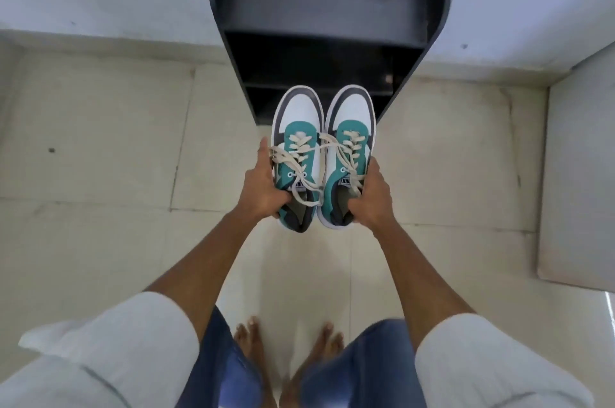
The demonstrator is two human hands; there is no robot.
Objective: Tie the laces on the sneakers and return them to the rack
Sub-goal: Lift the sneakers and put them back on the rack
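Note:
I hold two teal, white and dark grey sneakers side by side in the air, toes pointing away from me. My left hand (263, 186) grips the left sneaker (296, 128) at its outer side and collar. My right hand (372, 196) grips the right sneaker (352, 121) the same way. Cream laces (301, 154) lie knotted over both tongues, with loose ends crossing between the shoes. The black shoe rack (432, 8) stands straight ahead against the wall, its shelves bare, just beyond the toes.
Pale floor tiles (100, 141) spread all around. My bare feet (289, 344) stand below the shoes. A light grey panel or door (579, 181) sits at the right edge. White walls flank the rack.

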